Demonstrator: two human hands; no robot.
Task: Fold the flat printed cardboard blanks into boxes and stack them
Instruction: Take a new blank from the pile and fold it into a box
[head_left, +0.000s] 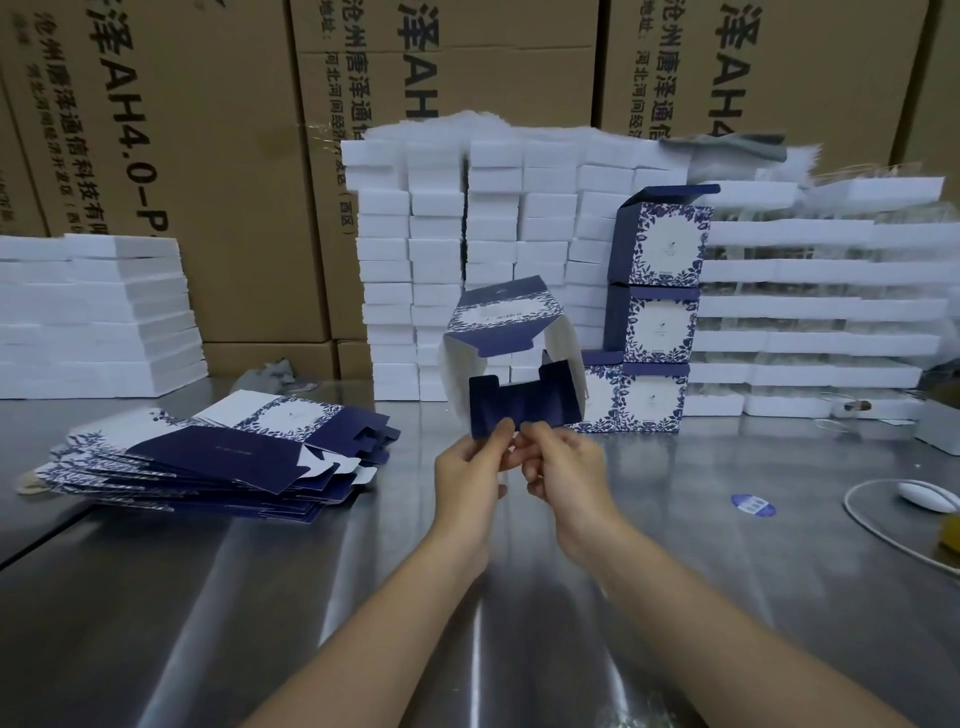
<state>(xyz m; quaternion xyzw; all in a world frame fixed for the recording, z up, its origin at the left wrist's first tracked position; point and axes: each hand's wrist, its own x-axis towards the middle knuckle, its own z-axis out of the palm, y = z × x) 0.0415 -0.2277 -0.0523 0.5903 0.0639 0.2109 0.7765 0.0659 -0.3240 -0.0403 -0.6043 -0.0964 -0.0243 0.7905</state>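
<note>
The half-opened box hangs mid-frame, its open end facing us; left hand and right hand both pinch its lower navy flap.

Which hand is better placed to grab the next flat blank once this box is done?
Left, likely: the flat blanks lie to the outer side of the left hand; the right hand would reach across.

Blanks left, boxes right
</note>
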